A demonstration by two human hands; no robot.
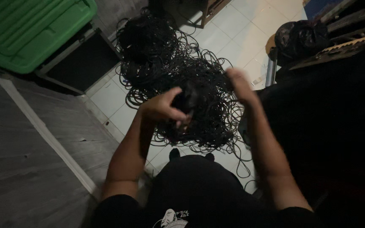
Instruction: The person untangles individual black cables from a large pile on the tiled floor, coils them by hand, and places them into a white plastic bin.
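Left hand (162, 107) grips a small dark bundle of thin black cable (186, 99), held over the tangled black cable heap (178, 71) on the white tiled floor (241, 29); right hand (238, 84) blurred, grip unclear.

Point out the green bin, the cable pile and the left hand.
green bin (30, 29), head view, on its lid.
cable pile (165, 63), head view, on the tangled middle.
left hand (163, 107), head view, on its back.
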